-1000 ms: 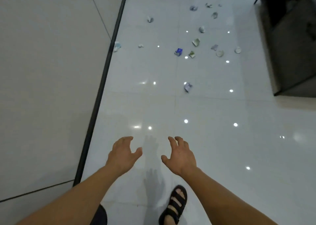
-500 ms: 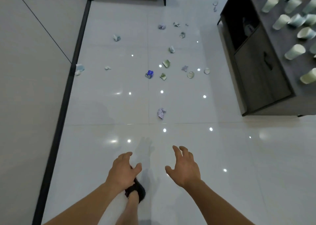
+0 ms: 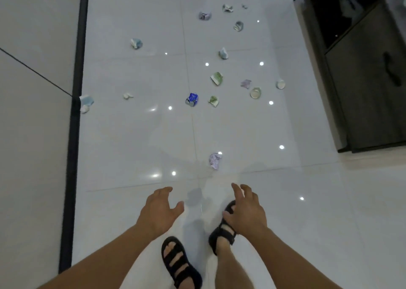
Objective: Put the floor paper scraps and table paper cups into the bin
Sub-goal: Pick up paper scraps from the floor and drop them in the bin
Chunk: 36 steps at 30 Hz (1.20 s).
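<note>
Right hand (image 3: 246,211) hovers loose-fingered, lilac paper scrap (image 3: 214,161) just ahead.

Legible text, numbers, brands: none.
- Blue paper scrap (image 3: 192,99), lying on the floor (image 3: 131,146): printed surface, crumpled, marks too small to read.
- Green-patterned scraps (image 3: 217,78): print blurred, no words made out.
- Lilac scrap (image 3: 214,160): faint pattern, unreadable.
- Dark cabinet (image 3: 364,80), right side: no label or sign can be read.

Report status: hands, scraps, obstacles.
Left hand and right hand open, empty. Nearest paper scrap on the floor ahead, untouched. Nothing in the way.
</note>
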### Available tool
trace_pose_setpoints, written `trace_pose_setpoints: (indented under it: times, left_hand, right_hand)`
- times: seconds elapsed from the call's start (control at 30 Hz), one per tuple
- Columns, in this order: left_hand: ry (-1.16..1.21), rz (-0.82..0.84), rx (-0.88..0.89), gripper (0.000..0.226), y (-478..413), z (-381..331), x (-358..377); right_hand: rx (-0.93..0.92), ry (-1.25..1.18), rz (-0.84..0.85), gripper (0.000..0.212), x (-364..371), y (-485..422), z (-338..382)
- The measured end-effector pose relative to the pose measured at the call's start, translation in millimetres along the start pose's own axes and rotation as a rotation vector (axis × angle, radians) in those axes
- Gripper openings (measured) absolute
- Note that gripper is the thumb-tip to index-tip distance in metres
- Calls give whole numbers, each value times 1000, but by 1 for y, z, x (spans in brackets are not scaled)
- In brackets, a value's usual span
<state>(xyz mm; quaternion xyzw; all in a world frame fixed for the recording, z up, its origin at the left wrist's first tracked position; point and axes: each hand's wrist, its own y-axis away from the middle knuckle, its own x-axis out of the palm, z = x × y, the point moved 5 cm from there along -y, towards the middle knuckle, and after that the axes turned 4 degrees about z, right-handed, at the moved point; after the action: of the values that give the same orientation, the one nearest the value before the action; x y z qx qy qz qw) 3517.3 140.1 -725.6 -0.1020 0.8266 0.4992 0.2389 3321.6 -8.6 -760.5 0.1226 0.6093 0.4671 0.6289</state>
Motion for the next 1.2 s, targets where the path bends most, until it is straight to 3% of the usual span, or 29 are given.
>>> trace_pose_setpoints:
  times: [0.2, 0.43, 0.73, 0.87, 1.0, 1.13, 1.2]
  left_hand:
    - [-31, 46, -6, 65, -79, -71, -18]
    - [-78, 65, -36, 63, -213, -118, -27]
    - [-191, 231, 41, 66, -383, -84, 19]
    - [-176, 255, 20, 64, -435, -44, 35]
    - [-92, 270, -35, 63, -445, -7, 32]
    - [60, 311, -108, 62, -427, -5, 7]
    - [174, 328, -96, 58, -415, -21, -15]
  right_hand:
    - [-13, -23, 40, 86, -26, -95, -9]
    - [-115, 151, 128, 87, -23, -232, -22]
    - [-69, 195, 212, 90, 83, -368, -24]
    - [-77, 281, 188, 75, 129, -413, -30]
    - [-61, 49, 110, 52, 142, -419, -21]
    - [-16, -420, 122, 65, 98, -403, 28]
    - [-105, -480, 105, 71, 55, -399, 70]
